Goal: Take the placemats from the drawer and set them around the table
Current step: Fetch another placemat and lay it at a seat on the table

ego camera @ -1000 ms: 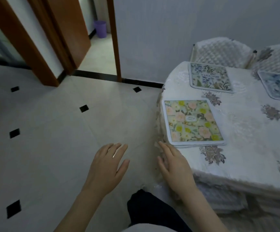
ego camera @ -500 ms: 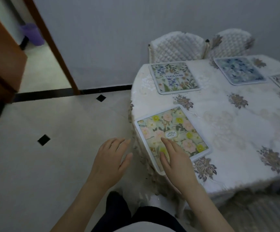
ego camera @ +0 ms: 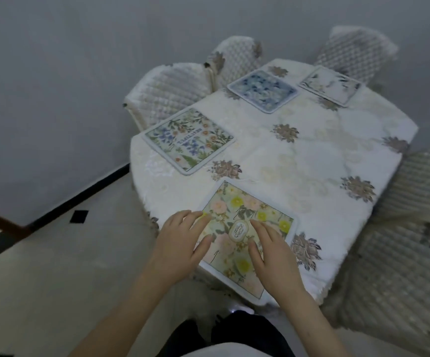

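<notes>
Four placemats are down on the table (ego camera: 311, 155) as far as we can see from the one head view we've got, so we'd guess this job is nearly wrapped up.

The nearest one, the yellow-flowered placemat (ego camera: 244, 228), sits at the near edge, with its near corner hanging a bit over the rim. Our left hand (ego camera: 180, 243) lies flat on its left side and our right hand (ego camera: 273, 251) flat on its right side, fingers straight, pressing rather than gripping, so nothing is actually being held.

Further back on the left is the green-and-blue placemat (ego camera: 189, 140), then the blue placemat (ego camera: 262, 90) at the far side, and the pale placemat (ego camera: 331, 85) far right, each near a padded chair (ego camera: 167, 91).

What's probably left: nudge the near mat fully onto the cloth. The right side of the table has no mat we can see, so maybe one more goes there; the drawer isn't in view.
</notes>
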The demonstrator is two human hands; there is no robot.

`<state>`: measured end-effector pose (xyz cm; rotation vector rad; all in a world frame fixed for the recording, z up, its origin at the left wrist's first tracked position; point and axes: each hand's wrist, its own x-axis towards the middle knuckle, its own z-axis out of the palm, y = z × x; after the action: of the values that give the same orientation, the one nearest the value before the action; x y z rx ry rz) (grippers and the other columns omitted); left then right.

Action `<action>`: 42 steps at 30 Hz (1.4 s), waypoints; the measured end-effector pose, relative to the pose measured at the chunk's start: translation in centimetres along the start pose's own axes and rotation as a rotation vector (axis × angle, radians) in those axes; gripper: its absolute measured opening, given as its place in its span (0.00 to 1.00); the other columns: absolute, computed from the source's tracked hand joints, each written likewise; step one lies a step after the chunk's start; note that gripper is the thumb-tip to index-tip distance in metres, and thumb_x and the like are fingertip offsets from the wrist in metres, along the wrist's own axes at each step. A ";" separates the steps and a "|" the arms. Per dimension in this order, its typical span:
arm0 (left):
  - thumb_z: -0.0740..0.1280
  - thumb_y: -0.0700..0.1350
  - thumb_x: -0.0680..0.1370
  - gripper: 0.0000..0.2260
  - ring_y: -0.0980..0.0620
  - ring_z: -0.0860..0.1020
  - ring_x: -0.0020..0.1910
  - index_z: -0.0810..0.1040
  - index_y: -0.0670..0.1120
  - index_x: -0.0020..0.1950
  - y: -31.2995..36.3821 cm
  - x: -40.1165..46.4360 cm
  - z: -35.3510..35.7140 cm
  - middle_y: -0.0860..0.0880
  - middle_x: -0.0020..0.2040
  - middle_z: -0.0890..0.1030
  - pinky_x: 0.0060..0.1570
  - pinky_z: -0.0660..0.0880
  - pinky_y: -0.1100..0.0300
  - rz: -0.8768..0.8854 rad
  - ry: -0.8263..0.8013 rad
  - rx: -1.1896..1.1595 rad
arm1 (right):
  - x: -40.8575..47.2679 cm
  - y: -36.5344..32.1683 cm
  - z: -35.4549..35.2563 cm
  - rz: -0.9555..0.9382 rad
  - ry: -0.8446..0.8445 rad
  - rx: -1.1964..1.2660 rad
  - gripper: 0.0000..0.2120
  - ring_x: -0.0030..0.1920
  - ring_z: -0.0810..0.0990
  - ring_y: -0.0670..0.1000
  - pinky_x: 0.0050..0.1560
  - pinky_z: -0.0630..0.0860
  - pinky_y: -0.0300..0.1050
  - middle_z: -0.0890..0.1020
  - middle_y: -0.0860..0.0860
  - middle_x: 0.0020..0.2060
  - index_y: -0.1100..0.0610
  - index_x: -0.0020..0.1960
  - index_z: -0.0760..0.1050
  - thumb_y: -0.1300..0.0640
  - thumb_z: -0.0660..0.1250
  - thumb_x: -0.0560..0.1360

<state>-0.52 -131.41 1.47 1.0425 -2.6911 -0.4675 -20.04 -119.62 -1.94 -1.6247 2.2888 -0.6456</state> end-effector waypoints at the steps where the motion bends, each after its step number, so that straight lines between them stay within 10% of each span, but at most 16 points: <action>1: 0.53 0.55 0.79 0.22 0.46 0.74 0.62 0.75 0.46 0.67 -0.2 0.9 0.1 0.48 0.62 0.78 0.62 0.71 0.48 0.019 -0.009 -0.010 | 0.1 0.2 0.0 0.027 0.018 0.004 0.21 0.67 0.69 0.48 0.64 0.71 0.45 0.72 0.48 0.68 0.52 0.74 0.64 0.51 0.57 0.81; 22: 0.60 0.45 0.78 0.26 0.42 0.60 0.70 0.58 0.47 0.76 -7.9 10.3 11.8 0.40 0.75 0.57 0.64 0.66 0.50 -0.211 -0.469 -0.113 | 2.7 6.7 7.1 0.738 -0.161 0.017 0.20 0.68 0.62 0.61 0.61 0.69 0.54 0.62 0.59 0.71 0.52 0.69 0.65 0.54 0.58 0.77; 26: 0.61 0.44 0.78 0.28 0.40 0.61 0.68 0.57 0.47 0.77 -8.7 11.2 12.3 0.39 0.72 0.62 0.66 0.62 0.51 -0.276 -0.495 -0.161 | 2.7 5.9 8.1 0.829 -0.132 0.036 0.23 0.68 0.62 0.64 0.58 0.70 0.55 0.55 0.62 0.73 0.49 0.72 0.61 0.55 0.57 0.77; 36: 0.67 0.34 0.71 0.22 0.46 0.70 0.61 0.76 0.48 0.64 -9.4 10.5 11.5 0.48 0.62 0.71 0.57 0.67 0.59 -0.304 -0.208 -0.522 | 2.1 5.4 7.2 0.941 0.143 0.390 0.23 0.61 0.72 0.57 0.62 0.70 0.51 0.73 0.54 0.63 0.52 0.68 0.71 0.61 0.64 0.74; 38: 0.67 0.32 0.71 0.23 0.47 0.74 0.55 0.76 0.50 0.63 -9.8 11.0 11.0 0.50 0.58 0.71 0.52 0.72 0.58 -0.365 -0.247 -0.678 | 1.9 5.3 6.4 0.976 0.265 0.592 0.22 0.48 0.72 0.47 0.49 0.75 0.44 0.75 0.51 0.62 0.51 0.64 0.75 0.65 0.66 0.72; 42: 0.67 0.31 0.71 0.23 0.48 0.79 0.45 0.76 0.52 0.61 -10.4 11.7 10.4 0.47 0.55 0.78 0.40 0.79 0.57 -0.424 -0.447 -0.832 | 1.1 5.3 5.5 0.958 0.310 0.809 0.23 0.53 0.78 0.47 0.44 0.77 0.39 0.78 0.46 0.57 0.49 0.60 0.78 0.68 0.69 0.70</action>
<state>-5.86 -144.38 -10.99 1.3011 -2.1357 -1.8754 -22.27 -120.35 -9.24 -0.0366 2.1605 -1.3195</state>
